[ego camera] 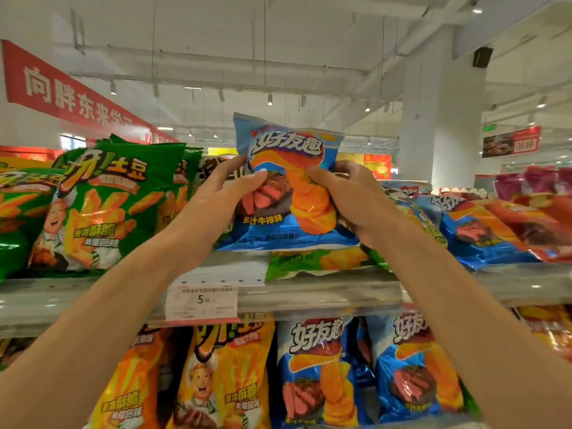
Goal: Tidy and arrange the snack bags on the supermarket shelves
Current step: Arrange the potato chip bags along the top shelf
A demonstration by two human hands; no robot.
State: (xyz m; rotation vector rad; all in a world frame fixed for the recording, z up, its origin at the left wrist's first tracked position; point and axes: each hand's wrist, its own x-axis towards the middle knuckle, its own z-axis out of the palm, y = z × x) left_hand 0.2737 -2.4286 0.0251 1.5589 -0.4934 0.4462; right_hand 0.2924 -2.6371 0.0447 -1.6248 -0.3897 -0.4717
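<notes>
Nearest the viewer, at six o'clock, the lower shelf's yellow bags (216, 382) and blue steak-flavour bags (322, 373) stand upright in fairly even rows, so that tier looks largely done. Just above them runs the shelf edge (325, 294) with its price tag (201, 303) at about seven o'clock. Both forearms reach up past it to the frame's centre, where the blue chip bag (288, 184) is held upright over the top shelf: the left hand (216, 193) grips its left side, thumb across the front, and the right hand (346, 193) pinches its right side, crumpling the film. Under the bag, at five o'clock from it, a green bag (312, 263) lies flat and overhangs the shelf lip, and at three o'clock more blue bags (483, 230) and red ones (532, 215) lie toppled in a loose heap; these I judge are still to be stood up. At nine o'clock the green fry bags (105, 205) stand upright already. Bare shelf shows between the green fry bags and the flat green bag, at seven o'clock from the held bag, which seems the likeliest free room for setting it down. Overhead, at twelve o'clock, nothing hems in the hands.
</notes>
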